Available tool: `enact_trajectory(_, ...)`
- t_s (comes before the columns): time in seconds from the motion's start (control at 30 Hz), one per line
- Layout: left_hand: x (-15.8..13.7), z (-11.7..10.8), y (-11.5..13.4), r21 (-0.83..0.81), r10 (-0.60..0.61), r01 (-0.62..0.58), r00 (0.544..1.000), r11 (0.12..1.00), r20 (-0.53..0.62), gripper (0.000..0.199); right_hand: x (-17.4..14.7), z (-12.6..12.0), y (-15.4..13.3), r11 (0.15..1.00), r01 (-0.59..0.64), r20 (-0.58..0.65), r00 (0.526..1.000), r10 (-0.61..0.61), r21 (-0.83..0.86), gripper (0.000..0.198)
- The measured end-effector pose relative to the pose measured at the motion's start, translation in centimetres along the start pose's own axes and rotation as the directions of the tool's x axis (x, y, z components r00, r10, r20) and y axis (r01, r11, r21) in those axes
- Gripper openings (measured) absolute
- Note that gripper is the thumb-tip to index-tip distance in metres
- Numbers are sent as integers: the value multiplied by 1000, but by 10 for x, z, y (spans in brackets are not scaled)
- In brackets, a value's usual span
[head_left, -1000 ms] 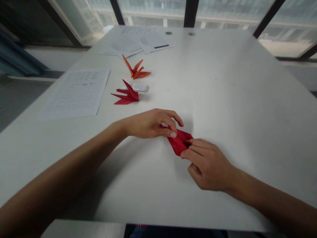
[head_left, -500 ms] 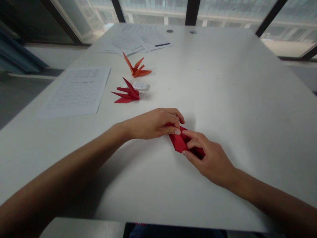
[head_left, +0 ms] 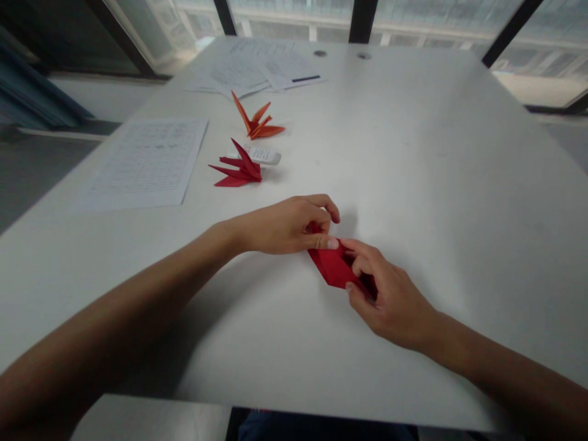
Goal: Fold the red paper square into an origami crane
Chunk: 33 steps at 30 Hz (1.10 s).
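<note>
A partly folded piece of red origami paper (head_left: 334, 269) is between my two hands, just above or on the white table (head_left: 257, 355). My left hand (head_left: 303, 225) pinches its upper left part, with the thumb lying along the near side and the fingers curled behind. From the right, my right hand (head_left: 386, 288) grips the other end, the thumb below and the fingers partly inside the fold. The fingers cover both ends of the paper.
Left of my hands sits a folded red paper figure (head_left: 243, 170) in front of a white remote control (head_left: 265, 155). Behind it is an orange paper figure (head_left: 256, 125). A printed sheet (head_left: 142, 162) lies at the left, and more papers (head_left: 248, 70) lie at the far edge.
My left thumb has slid slightly right over the red paper, and my right thumb has shifted a little right. More of the paper's front face shows. The view has moved slightly.
</note>
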<state>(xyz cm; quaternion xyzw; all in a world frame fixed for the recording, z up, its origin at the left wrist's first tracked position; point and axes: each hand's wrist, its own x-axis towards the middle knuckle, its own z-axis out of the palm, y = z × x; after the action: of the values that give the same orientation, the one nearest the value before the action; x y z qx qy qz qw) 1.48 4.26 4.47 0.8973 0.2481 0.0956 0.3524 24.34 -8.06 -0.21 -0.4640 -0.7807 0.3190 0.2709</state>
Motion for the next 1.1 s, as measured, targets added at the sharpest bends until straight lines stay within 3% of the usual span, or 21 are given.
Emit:
enact_trajectory(0.17, -2, -2, -2, -41, -18, 18, 1000, 999, 14, 27, -1, 3, 4, 993, 99, -71, 992, -104, -71, 56)
enact_trajectory(0.27, -2, -1, -3, -27, -104, 104, 994, 994, 17, 14, 0, 6, 6, 971, 199, -98, 972, -212, -129, 41)
enact_trajectory(0.37, -1, 1, -4, -2, -180, 180, 984, 984, 15, 23, 0, 7, 7, 950, 259, -83, 958, -276, -173, 29)
enact_trajectory(0.53, -1, 7, -6, -87, -166, 162, 985, 983, -47, 30, 2, 8, 5, 922, 324, -22, 942, -336, -212, 22)
enact_trajectory(0.63, 1, 17, -6, -209, -156, 111, 966, 971, -209, 35, 3, 6, 5, 934, 276, -113, 945, -307, -226, 26)
enact_trajectory(0.73, 3, 32, -3, -356, -142, 20, 937, 934, -318, 43, 7, -1, 10, 963, 103, -293, 940, -176, -249, 45)
enact_trajectory(0.8, 4, 40, 2, -436, -126, -45, 926, 899, -356, 47, 11, -7, 15, 965, 5, -320, 943, -92, -263, 57)
enact_trajectory(0.83, 4, 44, 4, -457, -110, -77, 922, 886, -370, 49, 13, -9, 17, 960, -12, -288, 955, -72, -279, 56)
enact_trajectory(0.97, 2, 52, 8, -513, -36, -183, 922, 839, -387, 64, 18, -15, 23, 951, -3, -160, 986, -48, -308, 11)
enact_trajectory(1.03, 1, 54, 5, -490, -23, -171, 931, 854, -365, 76, 19, -15, 25, 961, -37, -204, 979, -21, -274, 12)
enact_trajectory(1.1, 1, 56, 0, -373, -41, -96, 938, 923, -343, 80, 19, -15, 27, 972, -60, -253, 968, 0, -227, 13)
